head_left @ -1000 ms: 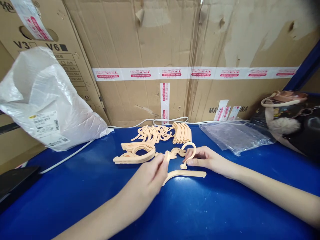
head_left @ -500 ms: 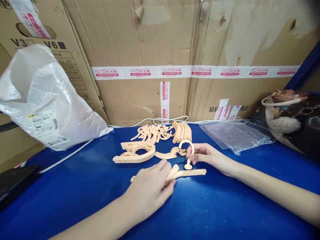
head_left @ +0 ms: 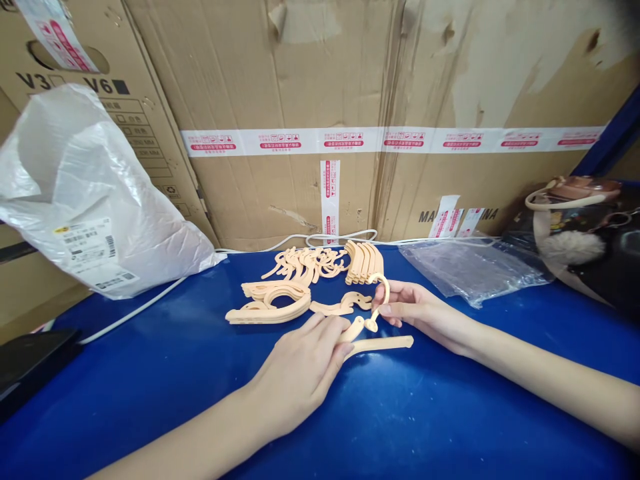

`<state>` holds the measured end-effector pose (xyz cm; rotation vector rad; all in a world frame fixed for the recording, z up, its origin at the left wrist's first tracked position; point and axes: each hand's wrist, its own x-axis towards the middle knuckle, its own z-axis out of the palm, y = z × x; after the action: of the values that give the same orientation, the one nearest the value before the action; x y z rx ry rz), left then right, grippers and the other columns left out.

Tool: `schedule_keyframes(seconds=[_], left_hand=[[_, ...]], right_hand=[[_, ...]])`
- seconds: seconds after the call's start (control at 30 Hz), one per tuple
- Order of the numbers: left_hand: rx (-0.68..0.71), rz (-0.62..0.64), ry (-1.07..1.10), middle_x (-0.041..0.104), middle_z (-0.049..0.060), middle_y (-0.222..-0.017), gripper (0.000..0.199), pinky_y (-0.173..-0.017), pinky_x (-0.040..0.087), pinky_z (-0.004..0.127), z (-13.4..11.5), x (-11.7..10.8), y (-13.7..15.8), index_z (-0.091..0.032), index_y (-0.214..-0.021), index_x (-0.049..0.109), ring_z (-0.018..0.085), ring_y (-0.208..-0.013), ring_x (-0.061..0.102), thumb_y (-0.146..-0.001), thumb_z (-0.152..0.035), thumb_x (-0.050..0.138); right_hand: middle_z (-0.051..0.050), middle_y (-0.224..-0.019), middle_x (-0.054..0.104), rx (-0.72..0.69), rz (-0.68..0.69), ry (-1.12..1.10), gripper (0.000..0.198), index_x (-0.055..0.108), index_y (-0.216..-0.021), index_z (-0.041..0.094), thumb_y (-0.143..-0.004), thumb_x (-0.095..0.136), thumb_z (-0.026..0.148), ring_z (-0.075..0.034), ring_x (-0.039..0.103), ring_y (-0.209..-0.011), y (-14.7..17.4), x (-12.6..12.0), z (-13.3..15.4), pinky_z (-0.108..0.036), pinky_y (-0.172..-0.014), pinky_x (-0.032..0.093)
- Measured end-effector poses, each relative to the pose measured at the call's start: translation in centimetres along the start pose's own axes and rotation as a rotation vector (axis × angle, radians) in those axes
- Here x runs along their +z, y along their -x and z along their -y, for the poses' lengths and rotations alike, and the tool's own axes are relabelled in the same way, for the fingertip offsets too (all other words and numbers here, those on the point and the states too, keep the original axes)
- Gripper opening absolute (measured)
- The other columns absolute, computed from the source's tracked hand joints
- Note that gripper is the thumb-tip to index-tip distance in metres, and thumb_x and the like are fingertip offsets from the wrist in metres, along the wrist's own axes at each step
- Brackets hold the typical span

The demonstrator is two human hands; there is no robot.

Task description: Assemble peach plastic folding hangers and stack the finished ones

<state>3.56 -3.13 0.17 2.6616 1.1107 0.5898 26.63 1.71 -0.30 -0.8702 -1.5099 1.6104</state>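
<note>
My right hand (head_left: 407, 303) pinches a cream plastic hanger hook (head_left: 386, 293), its curve up and its round base hanging low. Close to that base is the rounded end of a hanger arm (head_left: 356, 327), which my left hand (head_left: 305, 360) grips; the fingers hide the rest of it. Another straight arm piece (head_left: 385, 344) lies on the blue table, its near end covered by my left thumb. Behind my hands lies a curved hanger piece (head_left: 343, 305). Stacked folded hangers (head_left: 270, 307) are to its left.
At the back are a heap of loose hooks (head_left: 305, 263) and a row of hanger arms (head_left: 363, 262). A clear plastic bag (head_left: 470, 267), a dark handbag (head_left: 600, 247), a white parcel bag (head_left: 100, 207) and a black device (head_left: 35, 367) lie around. Cardboard (head_left: 280, 193) stands behind.
The hook has tilted and its base has moved left and up, nearer the arm in my left hand. That arm's end has risen off the lower arm piece.
</note>
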Motion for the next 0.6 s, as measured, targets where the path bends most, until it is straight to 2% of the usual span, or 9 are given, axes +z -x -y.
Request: schedule_keyframes(seconds=[0.17, 0.33, 0.6], left_hand=[[0.064, -0.057, -0.001, 0.057, 0.003, -0.084, 0.026, -0.069, 0.046, 0.031, 0.04, 0.15, -0.14, -0.019, -0.093, 0.047, 0.019, -0.081, 0.055, -0.1, -0.03, 0.024], [0.083, -0.087, 0.029, 0.059, 0.004, -0.087, 0.022, -0.075, 0.048, 0.032, 0.12, 0.29, -0.22, -0.019, -0.099, 0.05, 0.019, -0.085, 0.057, -0.1, -0.025, 0.028], [0.164, -0.101, -0.059, 0.063, 0.007, -0.093, 0.025, -0.076, 0.049, 0.035, 0.13, 0.13, -0.43, -0.014, -0.103, 0.052, 0.02, -0.087, 0.057, -0.1, -0.023, 0.029]], right_hand=[[0.001, -0.08, 0.062, 0.015, 0.008, -0.049, 0.029, 0.057, -0.096, 0.018, -0.074, 0.074, 0.023, -0.005, 0.047, -0.059, -0.04, 0.06, 0.01, -0.018, -0.054, 0.035], [0.001, -0.08, 0.064, 0.047, 0.0, -0.028, 0.041, 0.054, -0.108, 0.019, -0.074, 0.074, 0.024, -0.006, 0.049, -0.06, 0.12, 0.17, 0.17, -0.019, -0.055, 0.037], [0.0, -0.081, 0.066, 0.05, 0.024, -0.012, 0.042, 0.054, -0.112, 0.019, -0.075, 0.073, 0.025, -0.008, 0.055, -0.065, 0.05, 0.14, -0.3, -0.019, -0.055, 0.039]])
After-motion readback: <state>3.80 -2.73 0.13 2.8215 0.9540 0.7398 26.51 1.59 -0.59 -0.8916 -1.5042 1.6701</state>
